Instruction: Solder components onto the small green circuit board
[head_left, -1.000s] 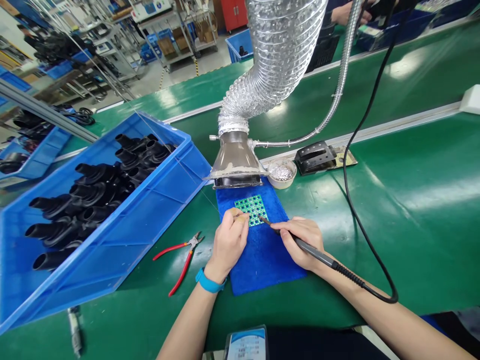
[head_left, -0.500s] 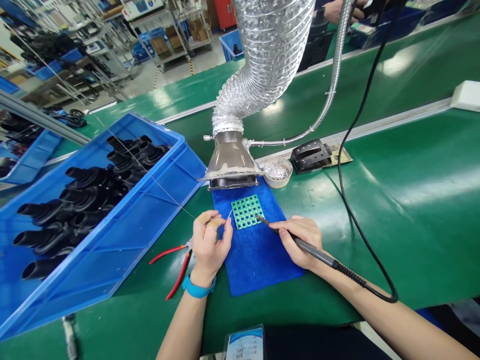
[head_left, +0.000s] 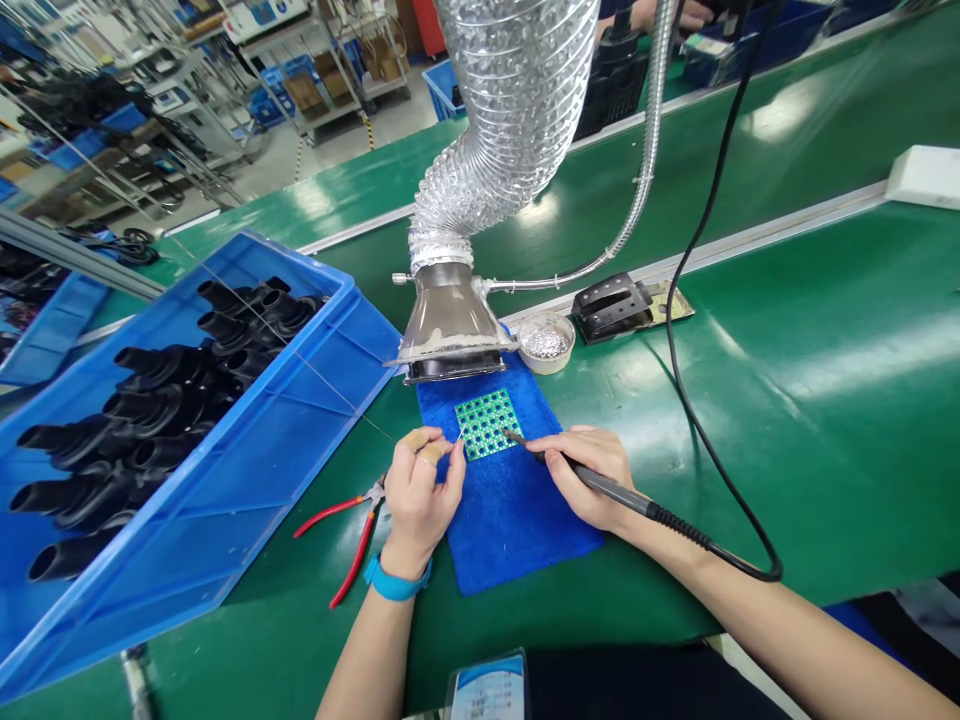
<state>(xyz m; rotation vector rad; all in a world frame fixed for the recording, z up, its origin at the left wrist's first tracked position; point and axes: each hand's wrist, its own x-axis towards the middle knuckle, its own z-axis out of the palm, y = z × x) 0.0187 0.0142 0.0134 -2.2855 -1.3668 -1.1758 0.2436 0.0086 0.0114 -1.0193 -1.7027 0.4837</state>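
Head view: left hand (head_left: pixel 421 490) partly hides the thin wire (head_left: pixel 460 436).

Your table (head_left: pixel 825 400) is green and shiny. A blue cloth (head_left: pixel 510 540) lies in front of you. A big blue bin (head_left: pixel 300 430) sits on your left, and red-handled pliers (head_left: pixel 373 496) lie spread open between it and the cloth. By the cloth's far end, you have a little round pot (head_left: pixel 548 365) beside a black metal holder (head_left: pixel 611 308). A white box (head_left: pixel 924 178) sits far right.
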